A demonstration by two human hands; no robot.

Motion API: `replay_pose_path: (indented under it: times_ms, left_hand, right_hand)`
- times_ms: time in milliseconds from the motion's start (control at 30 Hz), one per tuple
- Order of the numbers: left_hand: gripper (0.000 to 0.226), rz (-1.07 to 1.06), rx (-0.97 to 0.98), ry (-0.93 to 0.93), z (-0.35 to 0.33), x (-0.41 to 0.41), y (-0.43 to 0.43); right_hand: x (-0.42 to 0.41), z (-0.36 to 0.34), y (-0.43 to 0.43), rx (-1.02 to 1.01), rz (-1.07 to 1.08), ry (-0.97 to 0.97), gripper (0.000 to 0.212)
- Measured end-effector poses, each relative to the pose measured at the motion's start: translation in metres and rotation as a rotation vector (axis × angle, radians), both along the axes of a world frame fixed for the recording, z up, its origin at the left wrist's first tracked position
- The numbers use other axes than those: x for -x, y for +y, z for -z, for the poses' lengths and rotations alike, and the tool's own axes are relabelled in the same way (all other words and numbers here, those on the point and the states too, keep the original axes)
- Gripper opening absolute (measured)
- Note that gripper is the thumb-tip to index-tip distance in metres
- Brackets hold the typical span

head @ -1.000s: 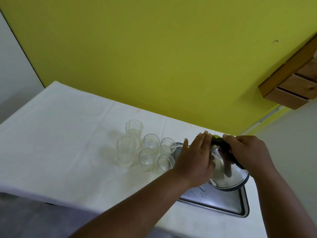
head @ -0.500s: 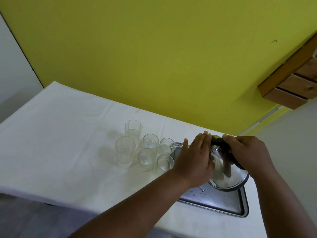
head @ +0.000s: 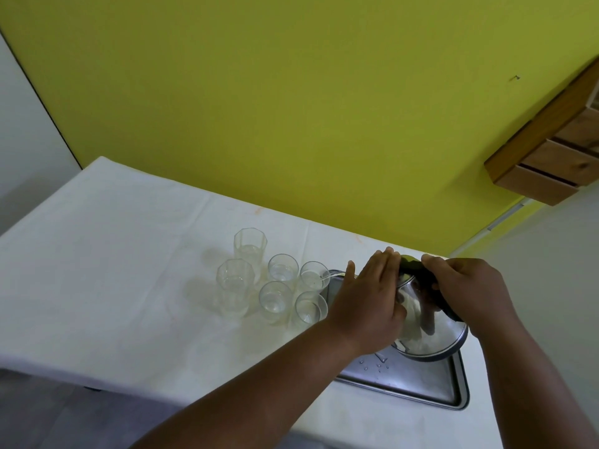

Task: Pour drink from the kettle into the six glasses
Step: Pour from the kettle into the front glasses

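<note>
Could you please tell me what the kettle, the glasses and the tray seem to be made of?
Kettle: polished metal, probably steel; mirror reflections, dark handle likely plastic.
Glasses: clear glass or plastic; the cloth shows through them.
Tray: duller grey metal, soft sheen, droplets on it.

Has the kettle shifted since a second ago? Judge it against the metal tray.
No. The kettle sits at the same spot over the metal tray, both hands in place as before.
</note>
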State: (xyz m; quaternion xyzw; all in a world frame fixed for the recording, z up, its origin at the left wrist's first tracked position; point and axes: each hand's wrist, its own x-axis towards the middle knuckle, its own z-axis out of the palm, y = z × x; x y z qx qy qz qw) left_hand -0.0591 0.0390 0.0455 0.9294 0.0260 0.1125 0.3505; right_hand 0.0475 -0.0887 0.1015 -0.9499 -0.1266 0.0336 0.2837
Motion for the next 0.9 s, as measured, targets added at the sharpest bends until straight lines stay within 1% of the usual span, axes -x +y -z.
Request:
replay_pose_path:
  times_ms: [200, 333, 367, 467, 500, 600, 667, 767, 800, 900]
  left_hand:
    - [0.071, 0.000, -0.021, -0.033, 0.001, 0.001, -0.002]
    - [0.069, 0.010, -0.048, -0.058, 0.002, 0.002, -0.005]
    - [0.069, 0.012, -0.059, -0.063, 0.002, 0.002, -0.006]
    - [0.070, 0.019, -0.116, -0.084, -0.002, 0.006, -0.006]
    - [0.070, 0.019, -0.143, -0.094, -0.004, 0.007, -0.006]
    - [0.070, -0.006, -0.210, -0.119, -0.010, 0.011, -0.006]
    - [0.069, -0.032, -0.201, -0.127, -0.013, 0.016, -0.007]
    - [0.071, -0.065, -0.145, -0.126, -0.012, 0.027, -0.008]
    - [0.071, -0.075, -0.127, -0.123, -0.010, 0.030, -0.009]
    - [0.073, -0.085, -0.068, -0.081, 0.000, 0.040, -0.011]
  right_hand:
    - [0.007, 0.007, -0.007, -0.127, 0.062, 0.027, 0.054]
    - [0.014, 0.015, -0.014, -0.257, 0.088, 0.112, 0.065]
    - [0.017, 0.017, -0.015, -0.299, 0.086, 0.139, 0.065]
    - [0.028, 0.021, -0.017, -0.485, 0.114, 0.196, 0.046]
    - [0.031, 0.021, -0.017, -0.538, 0.129, 0.209, 0.044]
    - [0.036, 0.021, -0.017, -0.621, 0.133, 0.232, 0.053]
    - [0.038, 0.017, -0.017, -0.643, 0.097, 0.234, 0.049]
    - [0.038, 0.013, -0.017, -0.583, 0.009, 0.235, 0.043]
    - [0.037, 0.011, -0.017, -0.550, -0.015, 0.228, 0.044]
    - [0.037, 0.009, -0.014, -0.396, -0.086, 0.201, 0.055]
